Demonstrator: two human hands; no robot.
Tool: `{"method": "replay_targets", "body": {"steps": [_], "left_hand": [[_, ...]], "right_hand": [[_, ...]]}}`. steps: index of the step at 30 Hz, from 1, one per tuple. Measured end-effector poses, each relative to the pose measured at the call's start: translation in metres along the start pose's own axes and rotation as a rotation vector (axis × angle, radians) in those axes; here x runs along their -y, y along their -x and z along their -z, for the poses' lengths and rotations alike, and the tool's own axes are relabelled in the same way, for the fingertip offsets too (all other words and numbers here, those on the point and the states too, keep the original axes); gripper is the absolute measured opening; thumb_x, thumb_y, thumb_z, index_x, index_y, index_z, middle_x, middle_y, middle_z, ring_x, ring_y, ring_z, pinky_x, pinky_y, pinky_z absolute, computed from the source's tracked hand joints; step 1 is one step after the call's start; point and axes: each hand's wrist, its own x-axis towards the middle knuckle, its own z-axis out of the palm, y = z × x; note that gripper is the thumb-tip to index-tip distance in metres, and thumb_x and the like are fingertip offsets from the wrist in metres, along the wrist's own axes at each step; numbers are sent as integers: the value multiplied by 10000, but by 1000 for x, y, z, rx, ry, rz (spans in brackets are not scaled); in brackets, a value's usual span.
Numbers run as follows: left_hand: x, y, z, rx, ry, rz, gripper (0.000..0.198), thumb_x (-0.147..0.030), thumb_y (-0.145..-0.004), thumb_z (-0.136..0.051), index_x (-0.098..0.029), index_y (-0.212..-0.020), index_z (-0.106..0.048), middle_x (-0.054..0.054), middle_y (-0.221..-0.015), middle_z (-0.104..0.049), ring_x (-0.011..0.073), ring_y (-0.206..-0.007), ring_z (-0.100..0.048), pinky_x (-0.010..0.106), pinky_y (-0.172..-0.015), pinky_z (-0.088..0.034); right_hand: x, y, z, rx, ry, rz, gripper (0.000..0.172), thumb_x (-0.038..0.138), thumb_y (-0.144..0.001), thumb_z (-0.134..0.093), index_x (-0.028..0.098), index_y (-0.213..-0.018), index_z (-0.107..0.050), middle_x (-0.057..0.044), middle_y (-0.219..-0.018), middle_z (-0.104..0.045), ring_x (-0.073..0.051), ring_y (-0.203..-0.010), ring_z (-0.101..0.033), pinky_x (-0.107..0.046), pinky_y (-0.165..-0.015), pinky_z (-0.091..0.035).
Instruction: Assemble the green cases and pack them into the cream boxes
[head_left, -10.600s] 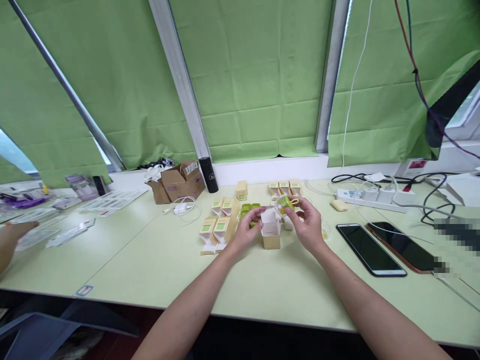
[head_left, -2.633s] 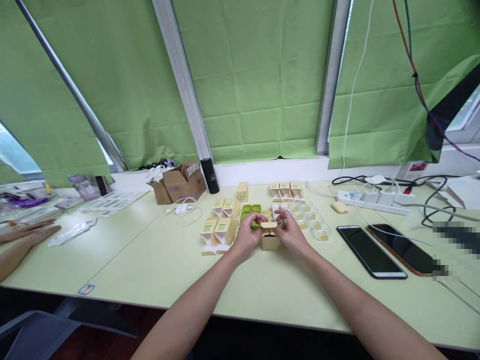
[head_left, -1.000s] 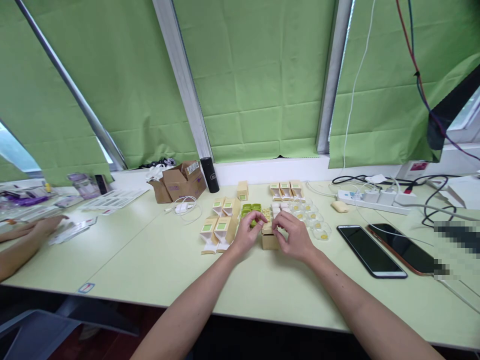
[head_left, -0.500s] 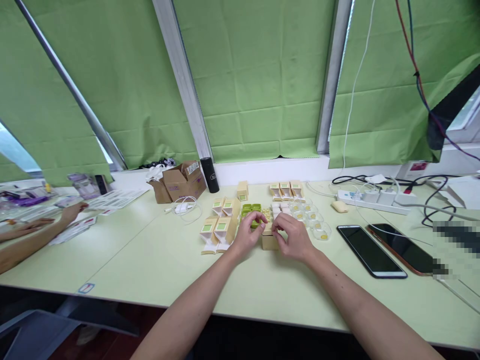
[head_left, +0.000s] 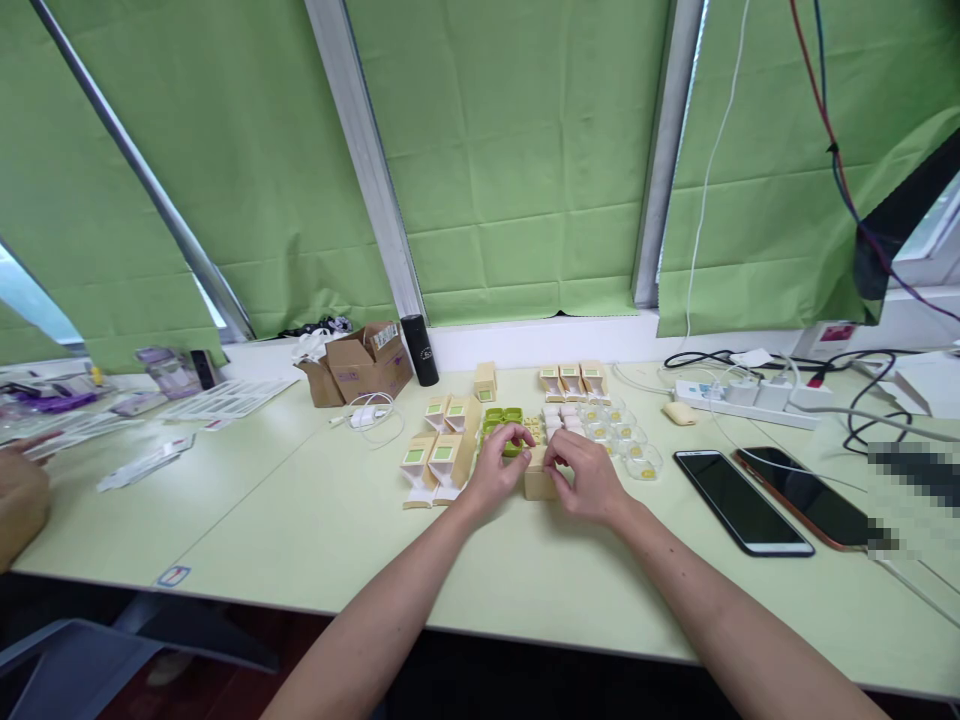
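- One small box (head_left: 538, 487) stands on the table (head_left: 300, 520); its long axis I cannot tell.
- Right hand (head_left: 592, 472), nearer, has fingers bunched at the box's upper right edge.
- Left hand (head_left: 499, 465) curves narrowly beside its left side. Whether either grips, I cannot tell.
- Four open cartons (head_left: 449, 448), white inside, stand left.
- Clear cups (head_left: 642, 461), at right, contain yellow pieces (head_left: 647, 474).
- Brown cardboard box (head_left: 371, 370), farther, is open; contents hidden.

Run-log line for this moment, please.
left hand: beside tan box; right hand: touching tan box; beyond: green cases, clear cups
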Motion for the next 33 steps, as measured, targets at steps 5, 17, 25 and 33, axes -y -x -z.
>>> {"method": "replay_targets", "body": {"steps": [5,17,25,33], "left_hand": [[2,1,-1,3,-10,-5,121,-236,-875,-640,-217,-993,-656,60,-1010,-667,247,-990,-583,362,-915,-468],[0,1,0,4,-44,-10,147,-238,-849,-661,-225,-996,-665,61,-1011,-669,262,-1001,-590,379,-927,-457],[-3,1,0,17,-93,-32,171,-199,-821,-662,-225,-990,-656,57,-1009,-661,265,-1007,-583,392,-946,-441],[-2,2,1,14,-96,-62,207,-222,-861,-661,-224,-1068,-672,81,-1086,-686,281,-1059,-601,418,-1000,-462]], "right_hand": [[-1,1,0,31,-12,-10,213,69,-729,-589,247,-823,-517,-19,-803,-623,-193,-709,-563,-306,-613,-373],[-4,1,1,44,-19,-24,161,87,-756,-605,240,-796,-575,-22,-788,-647,-182,-678,-556,-306,-611,-384],[-5,0,2,72,-32,-42,165,84,-718,-589,241,-724,-536,-6,-699,-612,-175,-627,-535,-301,-594,-358],[-4,-2,14,197,-10,-87,316,93,-714,-610,243,-992,-596,-14,-869,-670,-197,-727,-586,-300,-641,-384]]}}
